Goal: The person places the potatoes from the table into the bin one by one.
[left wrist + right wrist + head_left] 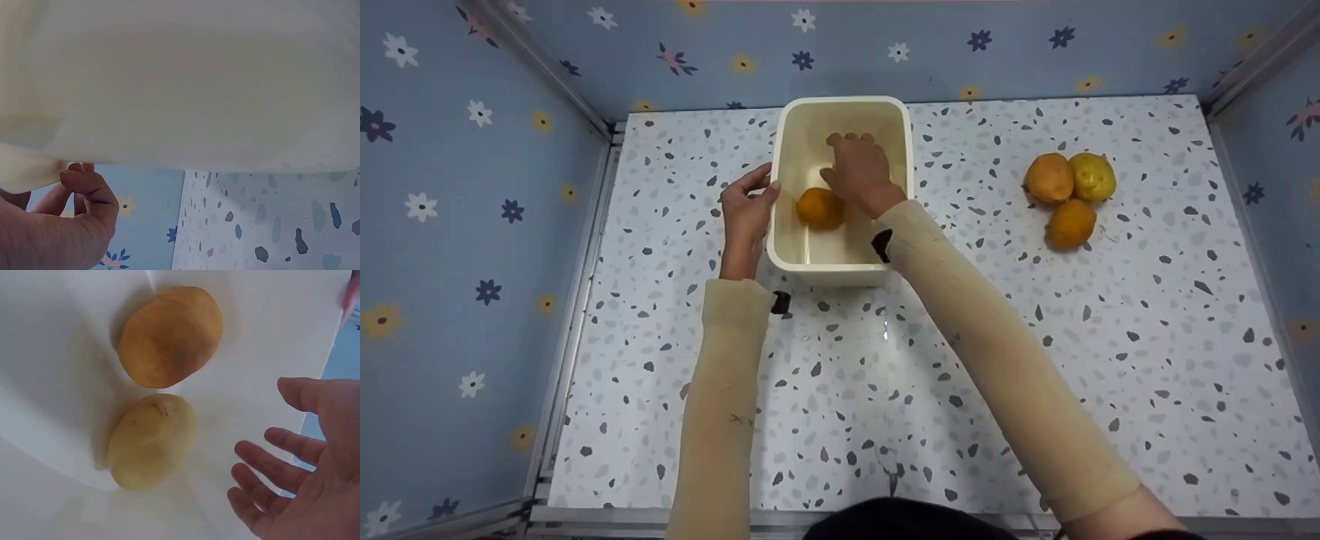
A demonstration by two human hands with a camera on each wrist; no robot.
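Observation:
A cream plastic bin (841, 266) stands at the back of the table. At its left side my left hand (746, 214) pinches the rim between thumb and fingers; the left wrist view shows the same hand (73, 219) at the bin's edge. My right hand (861, 169) is inside the bin with fingers spread, holding nothing. In the right wrist view, an orange round fruit (171, 336) and a pale yellow, potato-like piece (152, 441) lie close together on the bin's floor, apart from the right hand (298, 467). The head view shows only the orange fruit (820, 208); my right hand hides the pale one.
Right of the bin, two orange fruits (1049, 178) (1071, 224) and a yellow-green one (1093, 178) sit grouped on the speckled white table (825, 420). Flowered blue panels (930, 52) border the table at the back and sides.

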